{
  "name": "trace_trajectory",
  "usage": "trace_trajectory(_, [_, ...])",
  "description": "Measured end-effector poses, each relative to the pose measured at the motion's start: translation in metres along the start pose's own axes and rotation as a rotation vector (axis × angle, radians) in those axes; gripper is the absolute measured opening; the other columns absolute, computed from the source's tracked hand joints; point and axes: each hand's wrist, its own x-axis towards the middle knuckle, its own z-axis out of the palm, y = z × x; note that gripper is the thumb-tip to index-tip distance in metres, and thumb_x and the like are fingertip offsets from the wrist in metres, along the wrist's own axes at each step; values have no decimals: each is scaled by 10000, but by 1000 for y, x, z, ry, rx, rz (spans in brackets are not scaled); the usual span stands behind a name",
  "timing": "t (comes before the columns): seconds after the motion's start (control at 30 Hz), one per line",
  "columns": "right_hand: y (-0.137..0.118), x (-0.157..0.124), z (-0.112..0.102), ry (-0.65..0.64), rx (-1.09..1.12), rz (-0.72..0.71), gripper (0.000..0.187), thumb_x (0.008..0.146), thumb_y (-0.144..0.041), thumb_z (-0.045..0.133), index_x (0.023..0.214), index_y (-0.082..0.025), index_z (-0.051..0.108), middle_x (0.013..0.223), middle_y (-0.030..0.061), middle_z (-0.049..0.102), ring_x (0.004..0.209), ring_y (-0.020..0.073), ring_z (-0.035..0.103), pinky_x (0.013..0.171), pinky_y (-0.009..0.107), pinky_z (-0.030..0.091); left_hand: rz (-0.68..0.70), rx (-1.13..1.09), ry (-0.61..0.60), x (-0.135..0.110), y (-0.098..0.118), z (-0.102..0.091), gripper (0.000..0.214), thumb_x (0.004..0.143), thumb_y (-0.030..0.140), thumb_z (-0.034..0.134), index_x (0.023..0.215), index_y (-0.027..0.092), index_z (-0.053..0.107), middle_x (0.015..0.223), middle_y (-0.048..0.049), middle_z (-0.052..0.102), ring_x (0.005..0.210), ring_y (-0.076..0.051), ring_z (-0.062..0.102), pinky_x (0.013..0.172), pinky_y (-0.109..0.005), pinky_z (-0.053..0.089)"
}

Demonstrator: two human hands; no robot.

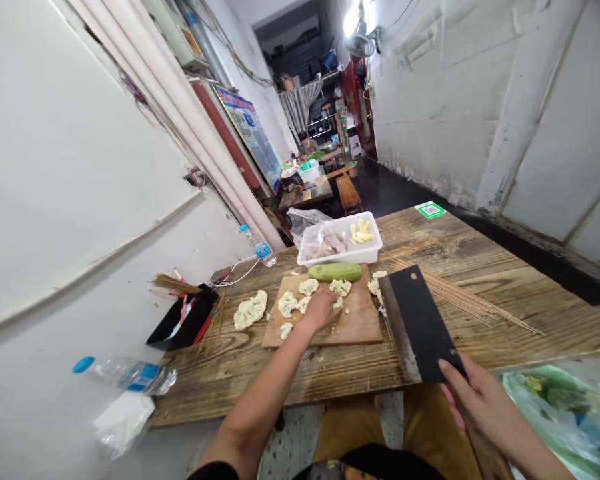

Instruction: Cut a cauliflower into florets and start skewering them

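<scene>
My right hand (483, 405) grips the wooden handle of a black cleaver (417, 323), its wide blade raised over the table's near right side. My left hand (321, 310) reaches out onto the wooden cutting board (363, 320), fingers curled over small cauliflower bits, though what they hold is hidden. Several cauliflower florets (287, 303) lie on the board, and one larger piece (250, 310) rests on the table to its left. A green peeled gourd (335, 271) lies along the board's far edge.
A white plastic tray (367, 255) with food stands behind the board. Bamboo skewers (460, 300) fan out on the right. A black box (183, 325) with sticks sits left, and water bottles (130, 375) lie by the wall. A plastic bag (565, 407) is at right.
</scene>
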Motion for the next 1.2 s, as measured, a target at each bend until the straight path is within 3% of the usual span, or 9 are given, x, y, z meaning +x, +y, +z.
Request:
trace_trajectory(0.23, [14, -14, -39, 252, -85, 27, 413, 805, -636, 430, 643, -256, 423, 386, -29, 505, 363, 160, 506, 423, 287, 451, 221, -60, 415, 48, 45, -5, 280, 854, 221, 546, 1123, 168, 603, 1112, -98, 624, 1018, -221, 538, 911, -368, 451])
trace_trajectory(0.37, [13, -17, -43, 241, -42, 32, 398, 820, -613, 439, 644, -257, 419, 400, -30, 517, 372, 160, 518, 434, 288, 463, 253, 83, 364, 89, 65, 20, 279, 835, 162, 541, 1109, 155, 598, 1139, -124, 591, 1045, -231, 515, 942, -384, 437])
trace_trajectory(0.5, [14, -21, -39, 290, 4, 48, 383, 828, -596, 435, 642, -263, 397, 388, -41, 482, 342, 156, 483, 384, 286, 430, 228, 145, 155, 110, 73, 39, 305, 869, 243, 516, 1147, 136, 584, 1185, -154, 577, 1109, -264, 503, 975, -415, 409])
trace_trajectory(0.6, [14, -22, -38, 294, -18, 44, 375, 831, -587, 424, 640, -265, 393, 392, -35, 490, 340, 160, 485, 395, 295, 437, 246, 48, -1, 107, 64, 30, 429, 909, 316, 449, 1296, 137, 488, 1230, -144, 583, 1154, -259, 510, 1002, -409, 395])
trace_trajectory(0.7, [14, -22, -40, 288, -42, 40, 366, 834, -578, 414, 641, -268, 401, 396, -23, 504, 347, 167, 495, 422, 310, 453, 239, -104, 125, 88, 41, 8, 435, 945, 251, 330, 1361, 171, 429, 1298, -106, 563, 1198, -205, 506, 1038, -367, 376])
trace_trajectory(0.83, [18, -18, -40, 261, -64, 50, 380, 848, -580, 406, 629, -269, 410, 398, -11, 524, 381, 172, 524, 458, 309, 470, -143, -79, 280, 53, 6, -10, 347, 927, 287, 382, 1112, 129, 630, 1068, -143, 675, 1019, -250, 606, 929, -392, 441])
trace_trajectory(0.97, [20, -13, -30, 218, -82, 30, 401, 856, -587, 392, 619, -264, 396, 386, -20, 509, 373, 167, 518, 452, 299, 458, -278, -86, 63, 35, -6, 4, 416, 801, 326, 619, 1151, 103, 598, 1110, -175, 656, 1042, -278, 601, 910, -379, 435])
trace_trajectory(1.07, [18, -13, -19, 190, -85, 5, 393, 855, -587, 402, 629, -266, 393, 390, -30, 498, 369, 166, 508, 435, 297, 450, -294, -185, 80, 36, -7, 18, 529, 739, 254, 681, 1228, 119, 531, 1201, -167, 613, 1085, -257, 578, 925, -358, 419])
trace_trajectory(1.2, [17, -16, -10, 161, -49, 17, 385, 858, -594, 405, 649, -271, 389, 401, -41, 487, 350, 166, 483, 399, 296, 429, -339, -274, 107, 37, -7, 19, 260, 759, 217, 628, 1008, 143, 612, 953, -83, 671, 877, -212, 608, 804, -326, 453])
